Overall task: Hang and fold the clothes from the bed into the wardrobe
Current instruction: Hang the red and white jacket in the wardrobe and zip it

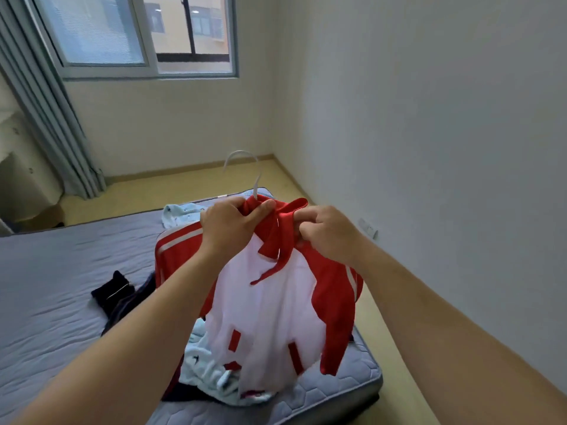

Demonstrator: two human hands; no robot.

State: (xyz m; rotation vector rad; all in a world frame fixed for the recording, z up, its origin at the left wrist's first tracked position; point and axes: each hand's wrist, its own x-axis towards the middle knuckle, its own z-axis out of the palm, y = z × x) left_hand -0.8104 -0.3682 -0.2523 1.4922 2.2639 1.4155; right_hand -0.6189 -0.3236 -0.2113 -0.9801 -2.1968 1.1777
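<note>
Gripping the red collar, the left hand (233, 228) has its fingers curled round the cloth just under a white hanger (245, 159), whose hook sticks up above them. The right hand (326, 234) pinches the other collar flap close beside it. The red-and-white jacket (270, 308) hangs from both at the centre of the frame, over the grey quilted bed (61, 271). Red blocks low on its white front are too creased to read. Pale blue clothes (202, 366) lie beneath it, a dark garment (115, 291) to their left. A window (138, 35) and grey curtain (46, 118) fill the upper left, a plain wall (429, 118) the right, with yellowish floor (184, 185) beyond the bed.
</note>
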